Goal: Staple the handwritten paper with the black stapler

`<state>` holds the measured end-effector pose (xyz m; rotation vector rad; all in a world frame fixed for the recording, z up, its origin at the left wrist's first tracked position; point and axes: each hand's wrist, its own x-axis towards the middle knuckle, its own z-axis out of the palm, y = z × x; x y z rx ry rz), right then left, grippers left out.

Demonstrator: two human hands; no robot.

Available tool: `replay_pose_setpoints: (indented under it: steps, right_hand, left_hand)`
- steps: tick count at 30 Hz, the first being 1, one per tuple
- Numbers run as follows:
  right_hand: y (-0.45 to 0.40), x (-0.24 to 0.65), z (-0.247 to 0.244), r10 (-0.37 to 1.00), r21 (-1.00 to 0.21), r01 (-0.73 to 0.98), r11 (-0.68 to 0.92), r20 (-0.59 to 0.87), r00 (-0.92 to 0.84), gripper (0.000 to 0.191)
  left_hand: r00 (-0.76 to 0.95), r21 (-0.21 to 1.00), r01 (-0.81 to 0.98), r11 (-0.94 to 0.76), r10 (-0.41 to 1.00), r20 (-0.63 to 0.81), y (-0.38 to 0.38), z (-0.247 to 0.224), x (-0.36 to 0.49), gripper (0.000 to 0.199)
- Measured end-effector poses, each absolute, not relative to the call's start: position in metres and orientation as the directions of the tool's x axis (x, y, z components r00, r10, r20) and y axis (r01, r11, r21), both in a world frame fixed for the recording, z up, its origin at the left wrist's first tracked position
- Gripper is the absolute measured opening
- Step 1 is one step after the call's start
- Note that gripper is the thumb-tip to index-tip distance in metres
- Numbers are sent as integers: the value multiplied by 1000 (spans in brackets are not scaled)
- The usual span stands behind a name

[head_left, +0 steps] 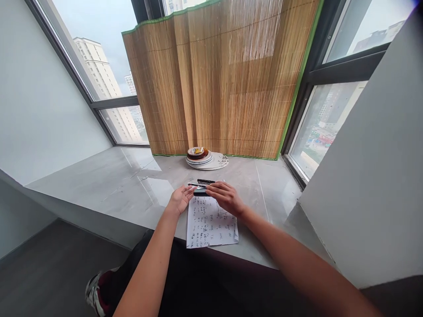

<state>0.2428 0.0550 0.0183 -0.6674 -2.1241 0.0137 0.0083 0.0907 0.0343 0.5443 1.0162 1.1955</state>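
Slim pen (pixel 192 184) before you.
Left hand (pixel 181 198), eight o'clock: open, palm empty; right hand (pixel 227 197), four o'clock: curled, hold unclear. Likely light, stiff; pinch mid-barrel.

Handwriting (pixel 201 223) on white paper (pixel 228 236), too small to read

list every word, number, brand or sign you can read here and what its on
No text can be read for sure.
Sheet of paper: rows of dark handwriting, too small and blurred to quote.
Dark case by the hands: no lettering can be made out.
Oval plate: dark marks at one edge, too small to tell whether pattern or writing.
Building outside the window: no sign can be read.
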Motion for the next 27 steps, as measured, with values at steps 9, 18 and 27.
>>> replay_pose_setpoints:
  steps: [9,18,27]
  right_hand:
    - [55,247,19,339,-51,470,881,760,-554,31]
    - [46,244,30,120,305,503,809,752,-648,31]
    - [57,239,22,346,-141,562,815,896,-278,30]
  left_hand:
    - [88,750,-568,339,931,-353,89,37,8,30]
    - [72,725,-599,340,925,-374,89,39,8,30]
    - [32,770,-565,298,940,-340,91,40,6,23]
